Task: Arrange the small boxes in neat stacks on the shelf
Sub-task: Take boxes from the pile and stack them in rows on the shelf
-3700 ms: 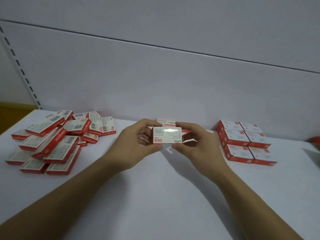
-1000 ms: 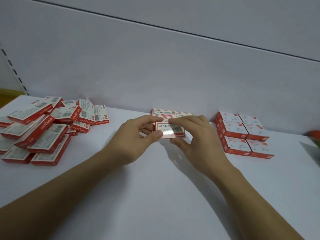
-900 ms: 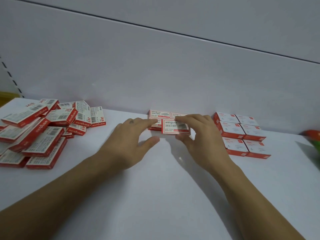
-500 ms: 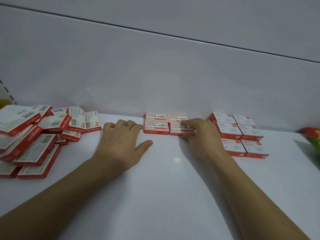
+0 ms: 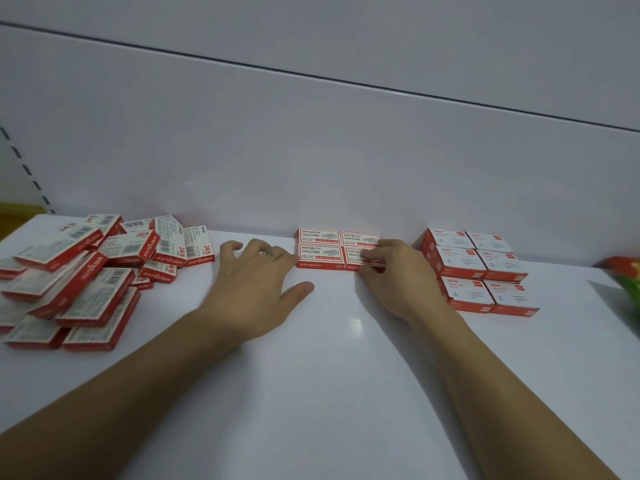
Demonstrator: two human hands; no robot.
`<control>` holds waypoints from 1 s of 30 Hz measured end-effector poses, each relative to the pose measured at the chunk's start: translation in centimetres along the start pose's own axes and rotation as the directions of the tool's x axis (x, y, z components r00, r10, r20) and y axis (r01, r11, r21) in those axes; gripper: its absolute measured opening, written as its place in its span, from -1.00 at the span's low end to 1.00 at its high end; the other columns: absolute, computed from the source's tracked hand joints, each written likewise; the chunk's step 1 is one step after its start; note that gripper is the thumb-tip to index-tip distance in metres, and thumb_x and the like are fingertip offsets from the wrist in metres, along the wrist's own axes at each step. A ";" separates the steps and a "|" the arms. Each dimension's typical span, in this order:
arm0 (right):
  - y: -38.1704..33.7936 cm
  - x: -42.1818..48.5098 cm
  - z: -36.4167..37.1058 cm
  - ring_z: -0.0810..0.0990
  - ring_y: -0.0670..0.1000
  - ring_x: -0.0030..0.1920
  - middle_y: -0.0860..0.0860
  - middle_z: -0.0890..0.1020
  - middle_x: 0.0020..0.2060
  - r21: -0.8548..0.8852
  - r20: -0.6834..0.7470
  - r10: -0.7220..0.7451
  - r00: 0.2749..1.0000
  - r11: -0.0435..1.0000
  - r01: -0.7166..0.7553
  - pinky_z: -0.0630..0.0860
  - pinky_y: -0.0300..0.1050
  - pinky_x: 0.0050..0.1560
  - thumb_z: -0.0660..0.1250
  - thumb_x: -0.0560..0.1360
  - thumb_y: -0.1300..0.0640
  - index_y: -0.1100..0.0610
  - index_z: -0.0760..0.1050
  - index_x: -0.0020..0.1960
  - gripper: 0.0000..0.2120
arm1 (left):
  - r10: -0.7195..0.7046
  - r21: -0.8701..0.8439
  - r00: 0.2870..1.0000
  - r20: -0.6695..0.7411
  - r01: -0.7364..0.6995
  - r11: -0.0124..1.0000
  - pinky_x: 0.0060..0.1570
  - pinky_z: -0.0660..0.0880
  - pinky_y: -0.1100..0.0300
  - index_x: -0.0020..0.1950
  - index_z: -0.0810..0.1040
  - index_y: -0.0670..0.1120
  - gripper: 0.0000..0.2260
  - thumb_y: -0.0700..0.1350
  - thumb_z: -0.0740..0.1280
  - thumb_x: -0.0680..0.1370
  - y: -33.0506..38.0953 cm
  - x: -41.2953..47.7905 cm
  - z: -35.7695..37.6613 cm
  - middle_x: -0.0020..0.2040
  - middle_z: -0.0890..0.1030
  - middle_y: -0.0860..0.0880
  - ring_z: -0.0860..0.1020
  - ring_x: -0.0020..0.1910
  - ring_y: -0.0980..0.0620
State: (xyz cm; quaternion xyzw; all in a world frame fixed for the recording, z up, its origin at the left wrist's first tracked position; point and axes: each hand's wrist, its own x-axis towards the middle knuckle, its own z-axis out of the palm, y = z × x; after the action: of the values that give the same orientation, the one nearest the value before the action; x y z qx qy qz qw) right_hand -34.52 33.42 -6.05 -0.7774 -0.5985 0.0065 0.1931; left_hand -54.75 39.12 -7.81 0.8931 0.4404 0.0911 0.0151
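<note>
— Set down since a second ago, when both hands held it in the air, the front-right box (image 5: 360,258) now lies flat on the shelf (image 5: 346,393). It closes a block of four (image 5: 320,252) near the back panel (image 5: 311,150).

— And the hands, in the head view?

— The right hand (image 5: 398,282) has its fingers bent over that box's right end with the thumb at the front edge, pinching it. The left hand (image 5: 256,285) lies spread on the shelf, its forefinger at the block's left side. Whether it touches cannot be told.

— How should the person finish the step?

— Probably by nudging the box left and back until its edges run flush with its neighbours. The left hand can serve as a stop so the block does not slide, and the right should then let go straight up.

— What else is around?

— A loose heap (image 5: 86,271) of the same boxes lies well to the left, many of them tilted, so most of the work looks undone. Finished stacks (image 5: 478,268) stand just beside the right wrist, and a careless withdrawal could knock them. A green and red packet (image 5: 627,282) sits at the right edge, too cropped to identify.
</note>
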 end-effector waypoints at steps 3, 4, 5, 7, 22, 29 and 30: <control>-0.5 -0.3 0.0 0.49 0.15 0.19 0.05 0.52 0.26 -0.111 0.067 0.003 0.998 0.994 0.004 0.41 -0.05 0.20 0.24 0.53 0.01 -0.01 0.53 0.27 -0.67 | 0.006 -0.001 1.000 0.002 -0.006 1.000 0.37 0.02 -0.07 0.44 0.28 0.15 -0.52 0.28 0.00 0.57 0.0 -0.2 -0.2 0.38 0.41 0.12 0.23 0.40 0.05; -0.7 -0.5 -0.1 0.44 0.15 0.25 0.07 0.47 0.32 -0.147 0.088 0.010 0.996 0.989 0.003 0.36 -0.05 0.24 0.21 0.54 -0.01 -0.03 0.46 0.34 -0.62 | 0.005 -0.001 1.000 0.005 -0.005 1.000 0.37 0.03 -0.07 0.45 0.27 0.16 -0.53 0.28 0.01 0.57 0.1 -0.3 -0.4 0.38 0.41 0.12 0.23 0.40 0.05; -0.9 -0.7 -0.2 0.38 0.16 0.32 0.09 0.40 0.38 -0.161 0.103 0.020 0.995 0.987 -0.003 0.31 -0.03 0.29 0.20 0.54 -0.03 -0.04 0.37 0.41 -0.56 | 0.004 0.002 1.000 0.000 -0.004 1.000 0.37 0.04 -0.07 0.45 0.26 0.16 -0.53 0.28 0.02 0.58 0.1 -0.4 -0.6 0.39 0.40 0.11 0.24 0.40 0.04; -1.6 -0.8 -0.7 0.24 0.16 0.43 0.12 0.26 0.48 -0.157 0.102 0.022 0.994 0.988 -0.006 0.23 0.04 0.37 0.22 0.54 -0.07 -0.05 0.21 0.49 -0.45 | -0.010 0.006 1.000 -0.025 0.010 1.000 0.36 0.04 -0.07 0.45 0.27 0.13 -0.52 0.27 0.05 0.58 0.1 -0.6 -1.3 0.40 0.40 0.08 0.25 0.41 0.03; -12.6 1.3 -0.4 0.10 0.10 0.50 0.06 0.15 0.52 -0.065 0.197 -0.369 0.909 0.920 0.387 0.06 0.07 0.46 0.31 0.48 -0.18 -0.05 0.15 0.52 -0.31 | -0.233 0.130 0.952 -0.199 0.261 0.957 0.35 0.11 -0.06 0.42 0.29 0.14 -0.51 0.30 0.13 0.53 -6.9 -6.1 -7.4 0.41 0.38 0.08 0.29 0.37 0.01; -18.7 1.8 3.1 0.46 0.10 0.23 0.05 0.47 0.26 -0.008 0.293 -0.467 0.834 0.871 0.491 0.35 0.03 0.22 0.31 0.45 -0.25 -0.02 0.34 0.39 -0.41 | -0.408 0.162 0.900 -0.152 0.430 0.888 0.41 0.06 -0.11 0.47 0.19 0.12 -0.42 0.34 0.09 0.51 -9.6 -9.5 -7.9 0.48 0.30 0.04 0.23 0.44 -0.02; -19.2 2.0 3.4 0.46 0.10 0.23 0.05 0.48 0.25 0.004 0.294 -0.470 0.832 0.871 0.491 0.36 0.03 0.21 0.31 0.45 -0.26 -0.01 0.34 0.40 -0.40 | -0.416 0.166 0.897 -0.151 0.437 0.884 0.41 0.07 -0.11 0.47 0.18 0.12 -0.42 0.34 0.09 0.52 -9.9 -9.8 -7.9 0.47 0.31 0.04 0.24 0.43 -0.02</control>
State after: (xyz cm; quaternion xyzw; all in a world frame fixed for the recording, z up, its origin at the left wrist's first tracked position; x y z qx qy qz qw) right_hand -52.56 40.24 -2.83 -0.5992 -0.7959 0.0486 0.0720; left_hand -69.76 37.02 -2.56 0.7648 0.6330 0.0912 -0.0778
